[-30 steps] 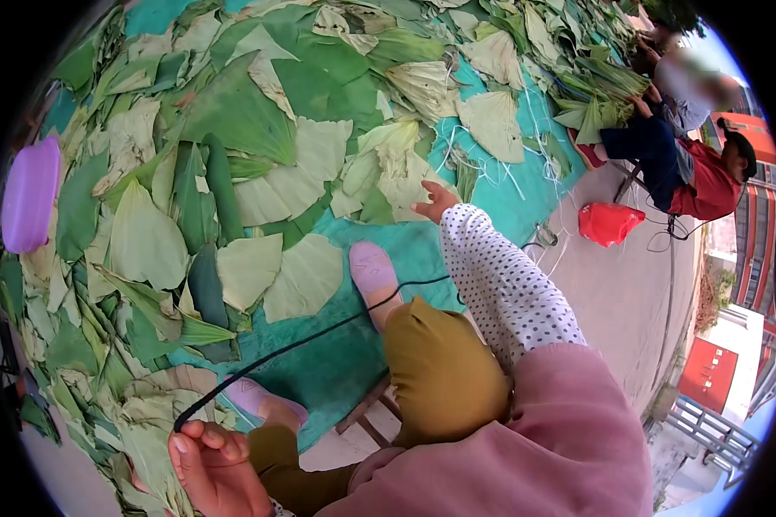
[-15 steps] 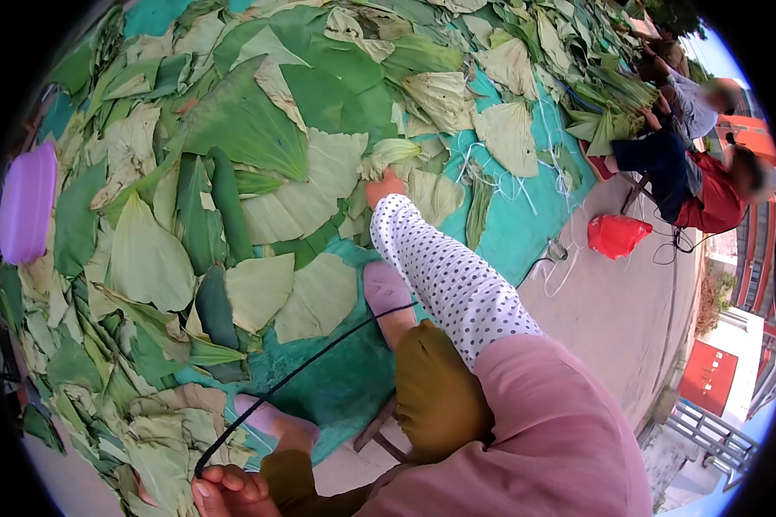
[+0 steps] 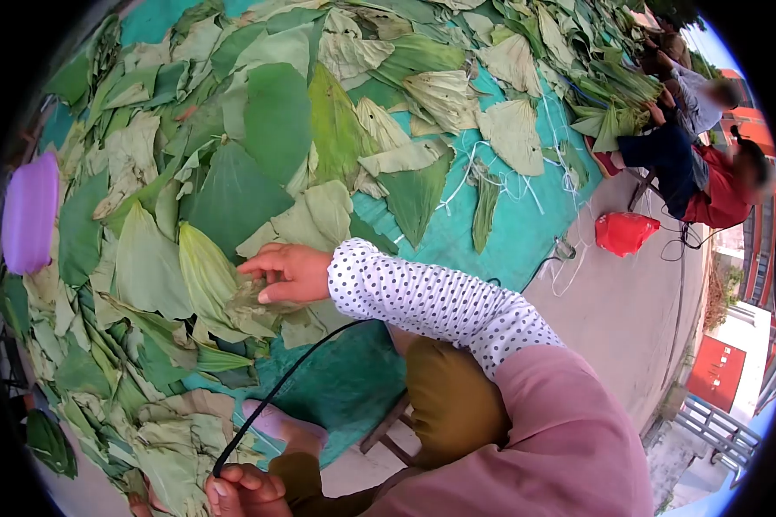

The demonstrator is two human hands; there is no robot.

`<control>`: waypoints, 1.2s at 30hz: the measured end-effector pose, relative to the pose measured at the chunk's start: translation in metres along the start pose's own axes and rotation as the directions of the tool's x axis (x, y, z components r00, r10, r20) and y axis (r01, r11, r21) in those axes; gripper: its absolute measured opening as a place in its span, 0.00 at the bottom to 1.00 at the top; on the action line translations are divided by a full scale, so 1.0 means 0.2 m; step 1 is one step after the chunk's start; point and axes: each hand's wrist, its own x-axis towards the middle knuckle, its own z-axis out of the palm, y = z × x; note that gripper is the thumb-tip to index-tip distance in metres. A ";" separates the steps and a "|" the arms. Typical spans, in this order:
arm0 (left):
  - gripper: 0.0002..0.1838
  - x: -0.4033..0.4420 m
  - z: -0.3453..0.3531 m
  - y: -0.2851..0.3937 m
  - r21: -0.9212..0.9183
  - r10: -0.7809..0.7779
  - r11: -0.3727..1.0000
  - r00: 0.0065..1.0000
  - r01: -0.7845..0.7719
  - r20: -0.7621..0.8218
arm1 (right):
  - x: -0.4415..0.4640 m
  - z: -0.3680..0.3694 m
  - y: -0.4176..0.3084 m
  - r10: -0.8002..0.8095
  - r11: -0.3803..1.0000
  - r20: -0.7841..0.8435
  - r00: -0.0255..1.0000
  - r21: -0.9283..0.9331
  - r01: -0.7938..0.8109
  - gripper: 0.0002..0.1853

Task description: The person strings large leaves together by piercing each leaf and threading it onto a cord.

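Head view, and the right hand (image 3: 286, 274) is out over the leaves at 9 o'clock of centre, palm down, fingers half curled, thumb apart from them! A yellow-green leaf (image 3: 200, 269) lies right at its fingertips on the 9 o'clock side; whether those fingers have hold of any leaf, I cannot tell. Up at 11 o'clock from that hand sits a broad dark leaf (image 3: 240, 194).

Down at 7 o'clock, the left hand (image 3: 246, 493) has thumb and fingers closed in a pinch on the black cord (image 3: 242, 431). It climbs from the pinch toward 1 o'clock, passes near a pink shoe (image 3: 272, 420) and slips from sight by the dotted sleeve (image 3: 440, 280).

Leaves everywhere from 7 round to 1, heaped on a green tarp (image 3: 345, 383). White strings (image 3: 526, 185) trail between 1 and 2. Purple tub (image 3: 30, 215) out at 9, red bag (image 3: 627, 233) at 3 on the ground. And at 2, a co-worker in red (image 3: 722, 191) sits beside another person (image 3: 695, 96), near a bundle of leaves (image 3: 614, 96).
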 end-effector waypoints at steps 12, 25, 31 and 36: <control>0.11 0.10 -0.04 0.08 0.060 0.010 0.998 0.992 -0.003 -0.128 | -0.11 -1.09 0.72 0.293 0.504 -0.898 0.329 -0.148 -0.851 0.58; 0.10 0.19 -0.01 0.16 0.048 -0.007 0.999 0.989 0.014 -0.147 | 0.63 -0.75 0.69 0.429 0.897 -0.795 0.428 0.316 -0.310 0.46; 0.12 0.17 -0.06 0.16 0.028 -0.041 0.999 0.993 0.044 -0.110 | 0.76 -0.55 0.33 0.428 0.820 -0.419 0.801 0.552 -0.150 0.28; 0.12 0.14 -0.04 0.13 0.012 -0.019 1.000 0.990 0.021 -0.139 | 0.71 -0.16 0.13 0.192 0.978 -0.155 0.969 0.113 -0.176 0.29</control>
